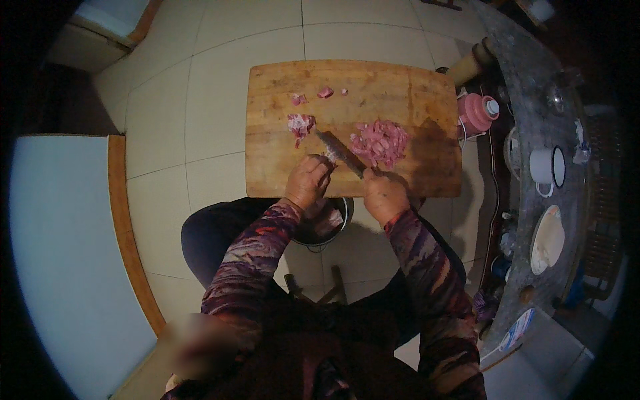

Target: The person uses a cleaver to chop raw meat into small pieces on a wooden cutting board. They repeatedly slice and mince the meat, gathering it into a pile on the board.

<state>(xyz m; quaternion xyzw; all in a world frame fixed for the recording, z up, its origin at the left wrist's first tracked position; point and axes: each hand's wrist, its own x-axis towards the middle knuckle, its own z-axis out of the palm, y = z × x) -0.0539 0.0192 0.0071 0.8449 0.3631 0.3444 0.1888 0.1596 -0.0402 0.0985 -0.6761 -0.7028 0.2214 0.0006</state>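
Observation:
My right hand (384,194) grips the handle of a kitchen knife (345,154), its dark blade slanting up and left over a wooden cutting board (425,95). Close against the blade's left side, my left hand (309,179) presses a small piece of raw meat (330,153), mostly covered by the fingers. To the right of the blade lies a heap of sliced raw meat (381,142). A larger chunk of meat (301,125) sits beyond my left hand. Several small scraps, among them a meat scrap (325,92), lie near the board's far edge.
Below the board's near edge, a metal pot (346,231) holds larger meat pieces, partly hidden by my left arm. On the right, a grey counter (525,115) carries a white enamel mug (542,166) and an oval plate (547,240). A pink container (477,114) stands beside the board.

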